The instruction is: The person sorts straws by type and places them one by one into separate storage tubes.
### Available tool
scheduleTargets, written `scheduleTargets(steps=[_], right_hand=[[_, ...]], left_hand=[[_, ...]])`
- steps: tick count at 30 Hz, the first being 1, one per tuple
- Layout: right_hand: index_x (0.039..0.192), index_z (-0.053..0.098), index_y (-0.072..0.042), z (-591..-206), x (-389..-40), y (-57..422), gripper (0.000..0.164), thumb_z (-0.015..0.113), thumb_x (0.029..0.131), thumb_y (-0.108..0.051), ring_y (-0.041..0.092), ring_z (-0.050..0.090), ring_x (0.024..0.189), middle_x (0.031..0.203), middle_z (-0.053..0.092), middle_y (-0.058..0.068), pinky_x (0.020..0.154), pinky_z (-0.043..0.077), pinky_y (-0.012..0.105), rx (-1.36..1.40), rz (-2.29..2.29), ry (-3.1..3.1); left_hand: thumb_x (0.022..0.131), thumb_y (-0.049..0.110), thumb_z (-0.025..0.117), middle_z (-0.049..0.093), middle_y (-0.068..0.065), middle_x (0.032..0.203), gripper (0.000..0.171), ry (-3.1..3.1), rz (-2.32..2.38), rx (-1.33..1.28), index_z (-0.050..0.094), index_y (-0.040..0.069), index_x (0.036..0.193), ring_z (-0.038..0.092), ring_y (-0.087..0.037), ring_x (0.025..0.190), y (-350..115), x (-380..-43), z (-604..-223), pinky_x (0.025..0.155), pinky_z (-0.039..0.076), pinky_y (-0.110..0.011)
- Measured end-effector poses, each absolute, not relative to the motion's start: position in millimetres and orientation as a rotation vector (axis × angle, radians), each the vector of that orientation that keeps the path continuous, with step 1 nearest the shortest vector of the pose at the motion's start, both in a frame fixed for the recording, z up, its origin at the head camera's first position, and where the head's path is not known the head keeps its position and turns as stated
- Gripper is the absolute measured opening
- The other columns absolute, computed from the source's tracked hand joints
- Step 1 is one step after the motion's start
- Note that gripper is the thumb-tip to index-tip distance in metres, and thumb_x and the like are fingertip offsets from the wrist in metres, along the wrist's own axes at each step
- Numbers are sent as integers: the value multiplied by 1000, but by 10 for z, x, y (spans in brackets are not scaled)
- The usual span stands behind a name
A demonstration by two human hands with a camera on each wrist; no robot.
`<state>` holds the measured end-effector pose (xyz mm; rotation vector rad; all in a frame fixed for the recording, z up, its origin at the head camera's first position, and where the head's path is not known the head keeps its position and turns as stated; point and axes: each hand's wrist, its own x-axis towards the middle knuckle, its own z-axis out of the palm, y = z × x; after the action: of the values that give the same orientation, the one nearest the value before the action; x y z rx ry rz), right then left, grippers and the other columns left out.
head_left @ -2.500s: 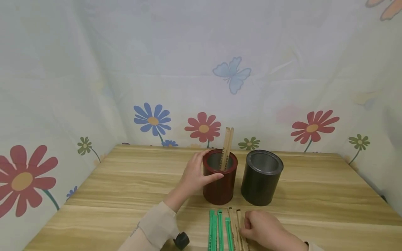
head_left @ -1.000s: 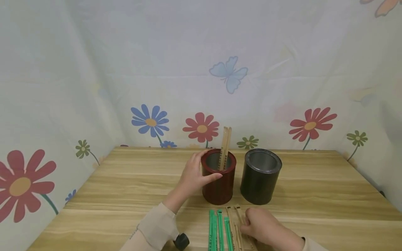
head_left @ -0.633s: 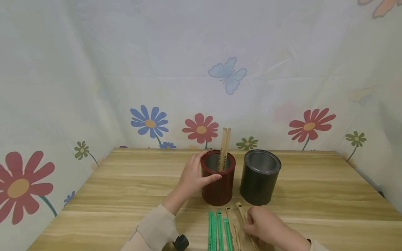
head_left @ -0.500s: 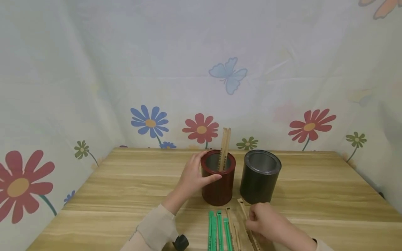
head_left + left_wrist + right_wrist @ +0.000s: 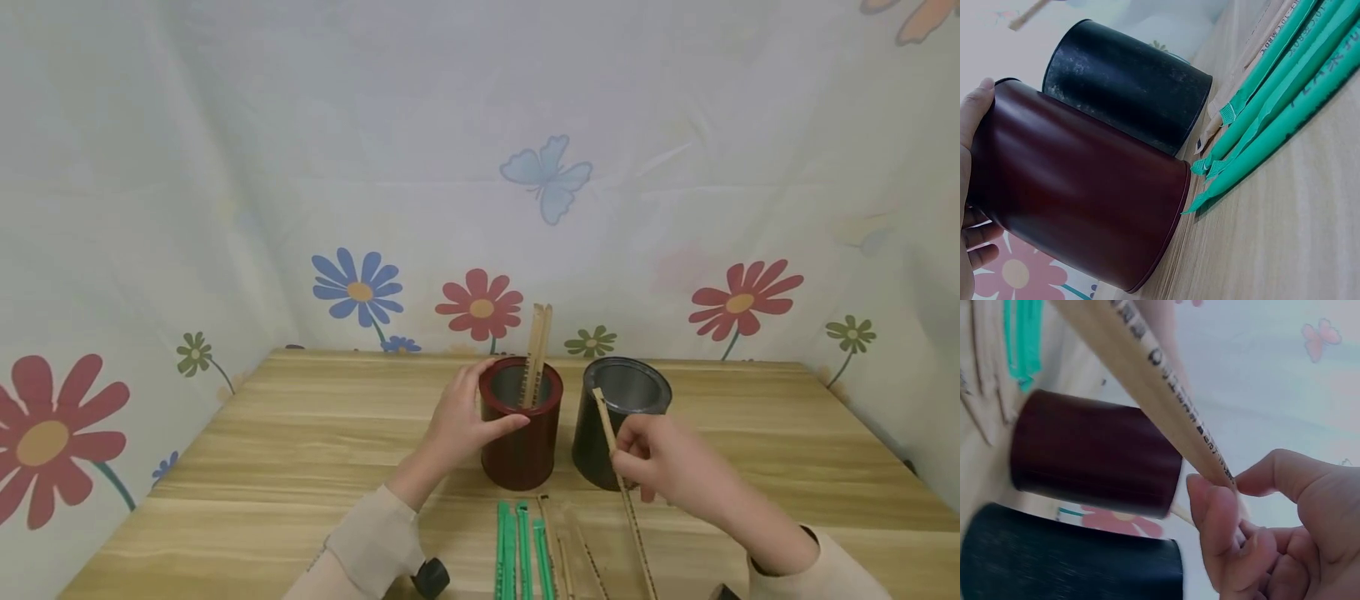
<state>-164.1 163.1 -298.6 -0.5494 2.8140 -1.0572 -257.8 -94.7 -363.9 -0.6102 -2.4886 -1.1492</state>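
Observation:
In the head view my left hand (image 5: 457,425) holds the dark red can (image 5: 520,458) by its rim, thumb in front and fingers round the left side. Two brown wrapped straws (image 5: 537,350) lean upright inside it. My right hand (image 5: 671,467) pinches another brown paper-wrapped straw (image 5: 632,517) between thumb and fingers, tilted, its upper end in front of the black can's rim. The black can (image 5: 591,446) stands right of the red one. In the right wrist view the held straw (image 5: 1154,394) slants across, printed with dark letters.
Several green wrapped straws (image 5: 523,550) lie at the table's front, beside more brown wrapped straws (image 5: 551,542). The wooden table (image 5: 315,442) meets a flower-printed cloth (image 5: 420,167) at the back and sides.
My right hand has picked up a brown wrapped straw from the front row and raised it forward and right, towards the black can. The left hand stays on the red can.

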Motion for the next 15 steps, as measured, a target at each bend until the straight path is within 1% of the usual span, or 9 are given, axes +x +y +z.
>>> scheduleTargets(steps=[3,8,11,15], right_hand=[[86,60,-6,-2851,-1675,1649,8,59,89,-14,13,56,47,61,61,-3,48,45,24,-565,-1080,2879],[86,60,-6,-2592,-1732,1660,8,60,90,-13,11,56,47,63,64,-2,45,45,26,-608,-1112,2982],[86,59,-7,-2420,-1761,1667,10,61,92,-15,12,57,49,65,64,0,43,46,28,-603,-1121,3006],[90,61,-9,-2198,-1823,1675,13,61,94,-21,15,57,52,63,63,1,45,48,30,-594,-1121,3037]], left_hand=[[71,42,83,53,-13,134,87,-2485,-1151,-608,44,5,140,49,-31,125,-944,-2572,-3634,104,43,-52],[71,41,83,54,-13,133,86,-2478,-1150,-612,45,6,139,50,-31,124,-941,-2574,-3631,104,44,-52],[71,42,83,54,-12,133,86,-2476,-1148,-612,45,6,139,50,-31,124,-948,-2579,-3630,103,44,-52],[71,42,83,54,-13,133,86,-2475,-1143,-618,45,6,139,50,-31,124,-956,-2582,-3635,103,45,-52]])
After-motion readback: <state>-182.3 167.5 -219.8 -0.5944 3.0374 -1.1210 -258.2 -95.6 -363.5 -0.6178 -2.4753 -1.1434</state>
